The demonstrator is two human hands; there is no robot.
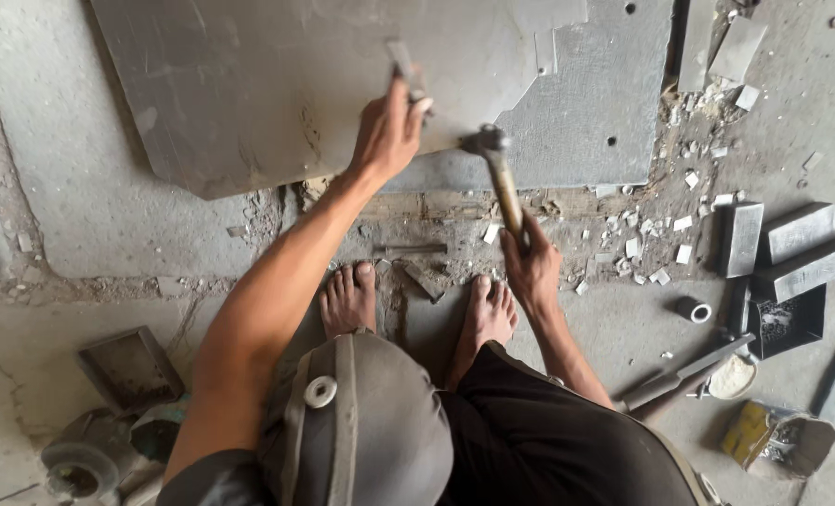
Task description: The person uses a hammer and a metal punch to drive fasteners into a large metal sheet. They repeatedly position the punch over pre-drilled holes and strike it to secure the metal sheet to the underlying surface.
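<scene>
- nearest my lens sits a grey cap point(356, 422) over dark trousers, bare feet point(350, 298) below on rough concrete.
- my left hand point(389, 136) is clamped round a thin metal chisel point(404, 67), its tip set on the grey stone slab point(277, 84) lying flat on the floor.
- my right hand point(530, 267) is closed on the wooden handle of a hammer point(495, 155), low on the shaft.
- i judge the slab heavy, stiff, brittle at its chipped edge; the chisel slick and narrow.
- pale chips point(656, 234) and grey blocks point(797, 234) litter the right.
</scene>
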